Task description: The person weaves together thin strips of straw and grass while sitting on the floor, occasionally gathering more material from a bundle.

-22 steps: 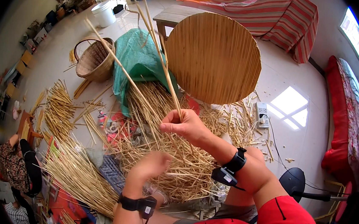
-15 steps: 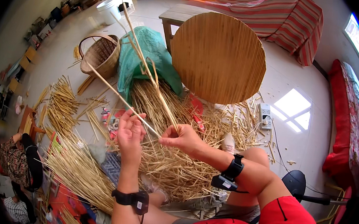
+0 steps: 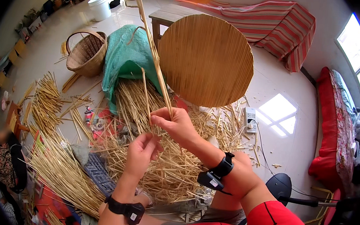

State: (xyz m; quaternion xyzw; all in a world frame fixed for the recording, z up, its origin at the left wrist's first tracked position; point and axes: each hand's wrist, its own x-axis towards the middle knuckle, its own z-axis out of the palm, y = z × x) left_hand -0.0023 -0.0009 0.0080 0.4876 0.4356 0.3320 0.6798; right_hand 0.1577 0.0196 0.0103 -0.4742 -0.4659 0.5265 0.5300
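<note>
My right hand [image 3: 174, 122] is closed around the lower part of a few long dry straw stalks [image 3: 155, 59], which rise up and away past the top of the view. A shorter straw piece [image 3: 145, 93] also stands up from its fingertips. Just below and to the left, my left hand [image 3: 142, 152] has its thumb and fingers drawn together; whatever is between them is too small to make out. Under both hands lies a heap of loose straw [image 3: 170, 171]. Beyond it, a straw bundle [image 3: 135, 104] sticks out of a green sack [image 3: 130, 48].
A round slatted board [image 3: 206, 61] leans against a wooden bench [image 3: 171, 12]. Left of the sack stands a wicker basket [image 3: 87, 55]. Longer straw [image 3: 63, 171] lies at my left, near a seated person [image 3: 2, 157]. A power strip [image 3: 250, 120] with a cord is at right.
The right hand's stalks have swung more upright, the short piece included. My left hand has moved down below the right one, and its spread fingers have closed. The whole view has shifted slightly.
</note>
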